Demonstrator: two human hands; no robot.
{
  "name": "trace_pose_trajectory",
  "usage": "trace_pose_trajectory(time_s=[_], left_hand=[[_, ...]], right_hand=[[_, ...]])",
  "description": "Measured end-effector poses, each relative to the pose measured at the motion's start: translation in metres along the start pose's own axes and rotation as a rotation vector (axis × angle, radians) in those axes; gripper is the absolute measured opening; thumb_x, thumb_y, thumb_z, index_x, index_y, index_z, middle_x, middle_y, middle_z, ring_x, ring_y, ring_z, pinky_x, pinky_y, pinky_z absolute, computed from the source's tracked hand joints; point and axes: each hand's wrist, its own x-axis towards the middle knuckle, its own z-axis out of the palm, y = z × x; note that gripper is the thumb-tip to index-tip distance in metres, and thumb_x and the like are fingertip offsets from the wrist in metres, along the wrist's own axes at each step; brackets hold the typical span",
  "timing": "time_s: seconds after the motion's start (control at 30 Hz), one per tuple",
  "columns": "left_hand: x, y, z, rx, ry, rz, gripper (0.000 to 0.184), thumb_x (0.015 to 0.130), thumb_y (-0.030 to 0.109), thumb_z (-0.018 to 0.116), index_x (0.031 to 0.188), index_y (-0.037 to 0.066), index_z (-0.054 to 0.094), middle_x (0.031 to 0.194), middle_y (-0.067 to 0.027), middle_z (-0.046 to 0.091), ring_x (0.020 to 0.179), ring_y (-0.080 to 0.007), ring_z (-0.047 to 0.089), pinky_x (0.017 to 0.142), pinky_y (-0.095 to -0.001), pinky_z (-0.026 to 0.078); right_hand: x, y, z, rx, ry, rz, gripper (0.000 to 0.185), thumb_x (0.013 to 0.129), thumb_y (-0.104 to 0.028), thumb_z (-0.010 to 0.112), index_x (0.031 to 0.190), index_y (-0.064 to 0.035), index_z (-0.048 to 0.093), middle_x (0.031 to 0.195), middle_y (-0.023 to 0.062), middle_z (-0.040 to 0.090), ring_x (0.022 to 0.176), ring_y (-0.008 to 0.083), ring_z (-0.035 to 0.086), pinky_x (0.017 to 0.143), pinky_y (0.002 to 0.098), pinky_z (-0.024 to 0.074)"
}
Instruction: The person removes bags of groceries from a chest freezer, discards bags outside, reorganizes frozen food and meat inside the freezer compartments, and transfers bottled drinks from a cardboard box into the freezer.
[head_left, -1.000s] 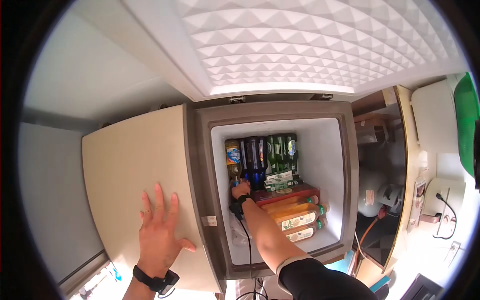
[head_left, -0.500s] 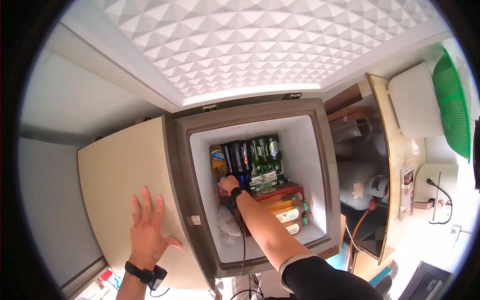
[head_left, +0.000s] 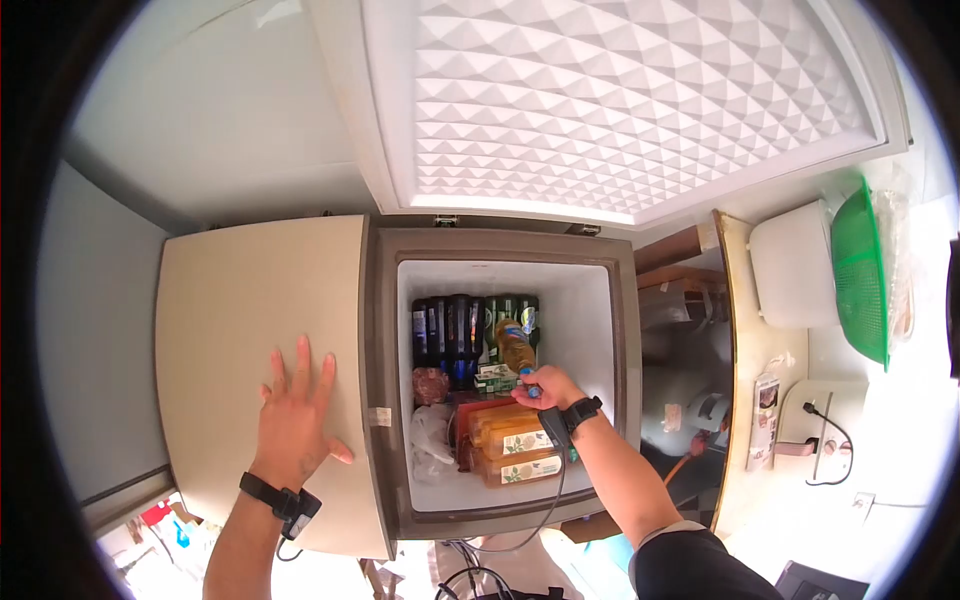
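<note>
My right hand (head_left: 551,387) is closed round the blue-capped neck of a bottle (head_left: 515,345) with yellow-brown contents. The bottle is tilted, its base pointing toward the back of the open chest freezer (head_left: 625,370), above the green bottles (head_left: 493,318). Dark blue bottles (head_left: 450,325) stand in a row at the back left. Below my right hand lie large bottles of orange-yellow liquid (head_left: 520,442) with white labels. My left hand (head_left: 295,420) rests with fingers spread on the beige closed lid (head_left: 230,330) left of the freezer.
The raised freezer lid (head_left: 620,110) has a white patterned inner face. Inside are a small green-white box (head_left: 495,378), a reddish package (head_left: 430,385) and a white plastic bag (head_left: 432,440). A green basket (head_left: 862,275) and a white bin (head_left: 795,265) stand right. A cable hangs from my right wrist.
My right hand has moved from the freezer's left side to the right, bringing the yellow-brown bottle out of the row's left end. My left hand stays on the beige lid. The view has shifted.
</note>
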Motion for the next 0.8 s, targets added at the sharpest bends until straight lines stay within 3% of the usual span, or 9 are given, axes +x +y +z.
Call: trace_pose_trajectory(time_s=[0.3, 0.53, 0.63, 0.7, 0.73, 0.8], left_hand=[[-0.001, -0.003, 0.004, -0.002, -0.008, 0.0, 0.139, 0.04, 0.038, 0.101, 0.159, 0.012, 0.035, 0.17, -0.0207, 0.014, 0.152, -0.0536, 0.02, 0.113, -0.0657, 0.04], [0.0, -0.002, 0.003, -0.014, 0.001, 0.012, 0.138, 0.04, 0.037, 0.1, 0.159, 0.012, 0.036, 0.17, -0.0202, 0.015, 0.151, -0.0541, 0.022, 0.112, -0.0664, 0.042], [0.0, -0.003, 0.004, -0.008, 0.005, 0.011, 0.137, 0.039, 0.037, 0.1, 0.159, 0.012, 0.036, 0.17, -0.0198, 0.015, 0.151, -0.0534, 0.022, 0.112, -0.0657, 0.042], [0.001, -0.002, 0.003, -0.011, -0.015, -0.004, 0.137, 0.041, 0.037, 0.1, 0.16, 0.014, 0.035, 0.171, -0.0188, 0.015, 0.152, -0.0522, 0.021, 0.113, -0.0647, 0.042], [0.001, -0.001, 0.001, -0.012, -0.028, -0.015, 0.136, 0.043, 0.038, 0.1, 0.161, 0.016, 0.034, 0.171, -0.0178, 0.014, 0.152, -0.051, 0.021, 0.114, -0.0636, 0.041], [0.001, -0.001, 0.001, -0.02, -0.018, -0.011, 0.137, 0.041, 0.037, 0.1, 0.16, 0.015, 0.035, 0.171, -0.0179, 0.014, 0.152, -0.0511, 0.021, 0.114, -0.0642, 0.042]], right_hand=[[0.043, 0.001, -0.053, 0.241, 0.102, -0.089, 0.026, 0.099, -0.001, 0.062, 0.121, 0.0019, 0.049, 0.11, 0.0205, 0.062, 0.093, 0.0302, 0.068, 0.069, 0.0379, 0.0639], [0.062, 0.005, -0.063, 0.323, 0.134, -0.071, 0.025, 0.099, 0.001, 0.063, 0.12, 0.0014, 0.049, 0.108, 0.0184, 0.062, 0.09, 0.0276, 0.068, 0.071, 0.0384, 0.0636], [0.074, 0.012, -0.071, 0.221, 0.149, -0.098, 0.019, 0.1, -0.006, 0.063, 0.116, 0.0005, 0.055, 0.103, 0.0172, 0.067, 0.087, 0.0258, 0.07, 0.066, 0.0378, 0.0618], [0.085, 0.019, -0.078, -0.084, 0.171, -0.174, 0.014, 0.102, -0.011, 0.062, 0.112, -0.0011, 0.058, 0.1, 0.0154, 0.068, 0.085, 0.0242, 0.071, 0.063, 0.0362, 0.0608], [0.084, 0.017, -0.075, -0.085, 0.171, -0.172, 0.014, 0.102, -0.011, 0.062, 0.112, -0.0011, 0.058, 0.1, 0.0154, 0.068, 0.085, 0.0242, 0.071, 0.063, 0.0362, 0.0608], [0.075, 0.009, -0.063, -0.455, 0.371, -0.114, 0.013, 0.101, -0.012, 0.063, 0.108, -0.0014, 0.063, 0.097, 0.0118, 0.068, 0.083, 0.0237, 0.071, 0.063, 0.0366, 0.0613]])
